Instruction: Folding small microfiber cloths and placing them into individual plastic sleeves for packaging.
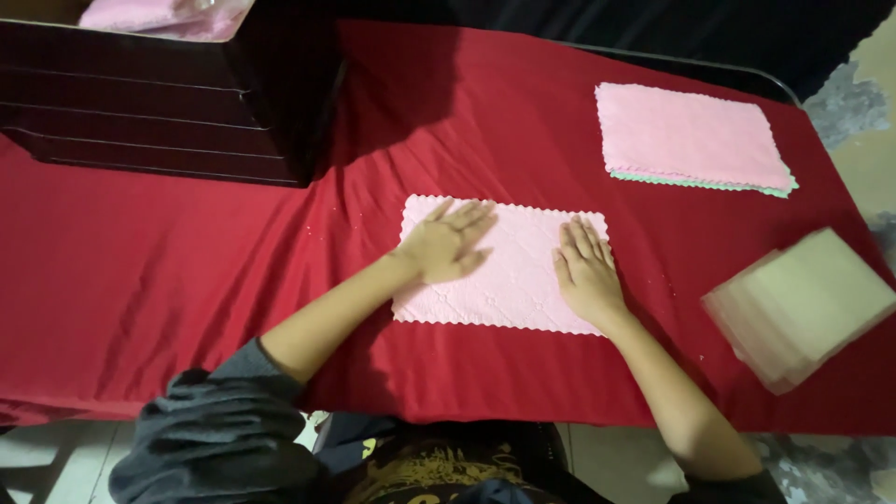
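A pink cloth with scalloped edges lies flat on the red tablecloth in the middle of the table. My left hand rests palm down on the cloth's left part, fingers spread and pointing toward the far right. My right hand lies palm down on the cloth's right end, fingers together and pointing away from me. Neither hand holds anything.
A stack of cloths, pink on top with green below, sits at the far right. A pile of clear plastic bags lies near the right edge. A dark box with pink cloth in it stands at the far left.
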